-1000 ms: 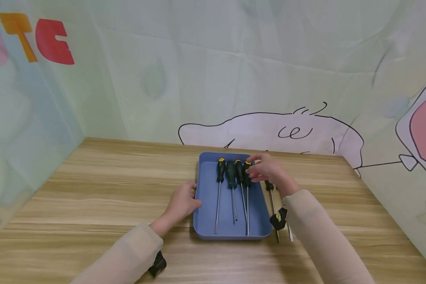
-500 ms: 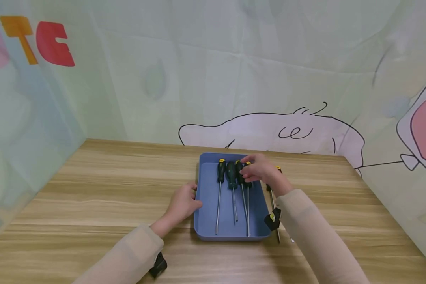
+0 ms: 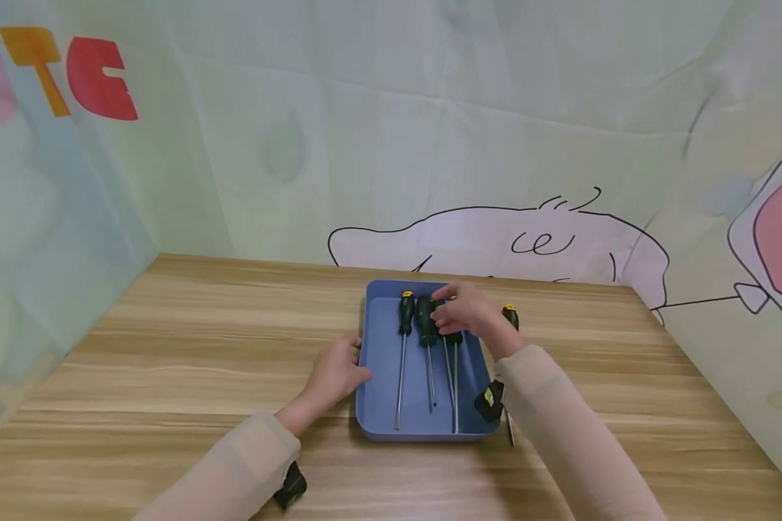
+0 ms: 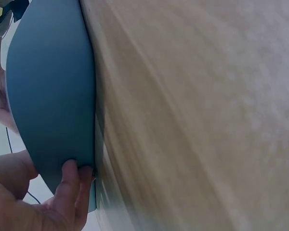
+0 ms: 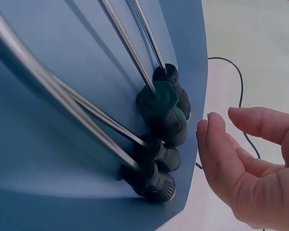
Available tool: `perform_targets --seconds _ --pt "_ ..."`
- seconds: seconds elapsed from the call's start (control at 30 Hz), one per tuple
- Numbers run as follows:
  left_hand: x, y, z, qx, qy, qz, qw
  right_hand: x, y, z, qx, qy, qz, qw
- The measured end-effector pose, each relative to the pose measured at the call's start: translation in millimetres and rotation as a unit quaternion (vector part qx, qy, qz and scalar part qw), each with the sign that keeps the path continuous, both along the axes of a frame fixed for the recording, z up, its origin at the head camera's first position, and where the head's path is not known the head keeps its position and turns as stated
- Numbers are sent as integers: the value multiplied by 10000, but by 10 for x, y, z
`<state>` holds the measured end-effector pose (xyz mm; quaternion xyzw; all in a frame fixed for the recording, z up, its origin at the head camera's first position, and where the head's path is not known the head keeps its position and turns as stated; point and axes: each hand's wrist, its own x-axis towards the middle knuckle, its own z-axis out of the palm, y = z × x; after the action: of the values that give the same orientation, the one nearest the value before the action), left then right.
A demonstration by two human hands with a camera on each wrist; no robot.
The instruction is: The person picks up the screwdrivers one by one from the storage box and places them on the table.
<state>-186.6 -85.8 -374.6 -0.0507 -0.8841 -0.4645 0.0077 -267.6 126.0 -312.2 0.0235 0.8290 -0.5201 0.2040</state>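
A blue tray point(image 3: 379, 405) holds several screwdrivers lying side by side, dark handles at the far end and metal shafts toward the near end. My left hand point(image 3: 334, 373) grips the tray's left side, its thumb over the rim. In the left wrist view, two fingers point(image 4: 67, 190) press the outer wall. Above the handles hovers my right hand point(image 3: 464, 311), fingers spread and slightly bent, with nothing in them. It partly covers the two rightmost screwdrivers in the head view. Nearest its fingertips is a green-collared screwdriver point(image 3: 425, 318); the leftmost screwdriver point(image 3: 407, 315) has a yellow-tipped handle.
Outside the tray on its right lies another screwdriver point(image 3: 510, 316), partly hidden by my right forearm. A wooden table point(image 3: 234, 311) carries everything, and a printed curtain point(image 3: 397, 145) hangs behind it. Black wrist cameras point(image 3: 490, 401) sit under both sleeves.
My right hand has drifted left across the screwdriver handles, from the rightmost one toward the green-collared one. The left hand and the tray have stayed put.
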Motion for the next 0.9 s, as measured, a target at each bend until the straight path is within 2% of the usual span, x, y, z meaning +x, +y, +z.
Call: perform_targets --seconds 0.9 --pt "12 7 28 -113 -90 6 9999 -11 -254 -101 -272 -199 -42 9994"
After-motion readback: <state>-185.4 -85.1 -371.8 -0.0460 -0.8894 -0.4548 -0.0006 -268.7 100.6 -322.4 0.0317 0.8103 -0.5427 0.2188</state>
